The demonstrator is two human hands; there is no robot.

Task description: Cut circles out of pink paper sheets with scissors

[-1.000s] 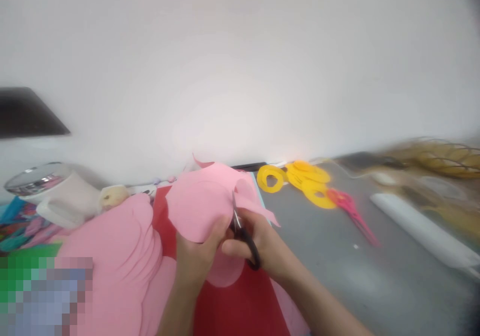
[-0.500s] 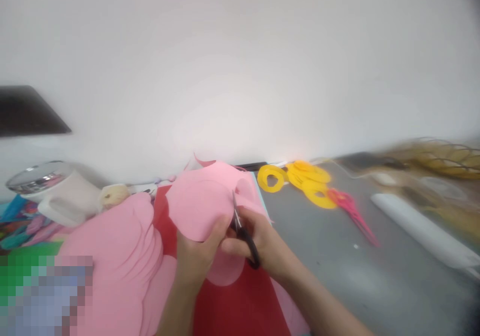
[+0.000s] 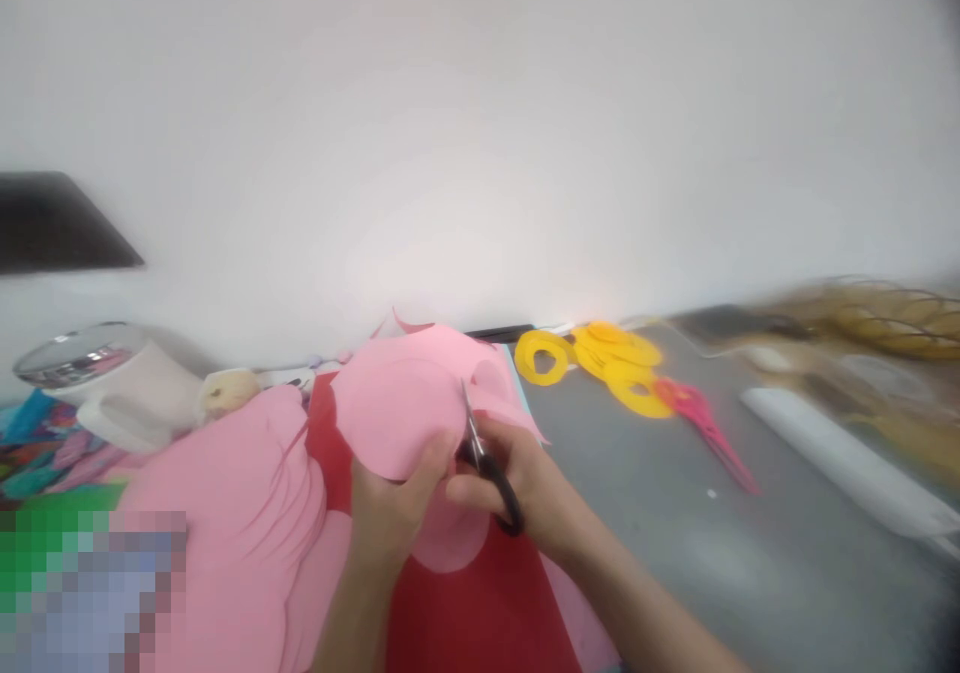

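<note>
A pink sheet of paper [image 3: 397, 408] with a rounded edge is pinched in my left hand [image 3: 401, 503], thumb on top. My right hand [image 3: 521, 483] grips black-handled scissors [image 3: 489, 473], whose blades point up and away from me at the paper's right edge. Behind the cut edge, a strip of pink paper [image 3: 491, 378] curls off to the right. Below both hands lie another pink piece [image 3: 454, 538] and a red sheet [image 3: 480, 613]. Fingers under the paper are hidden.
Overlapping pink paper cutouts [image 3: 217, 513] are piled on the left, near a white mug-like container [image 3: 142, 393]. Yellow paper rings [image 3: 544, 358] and pink scissors [image 3: 709, 433] lie to the right on the grey table [image 3: 645, 533]. A white roll [image 3: 840, 458] is farther right.
The scissor blades and the paper have shifted very slightly; the paper's rounded edge has turned a little. Both hands keep their hold.
</note>
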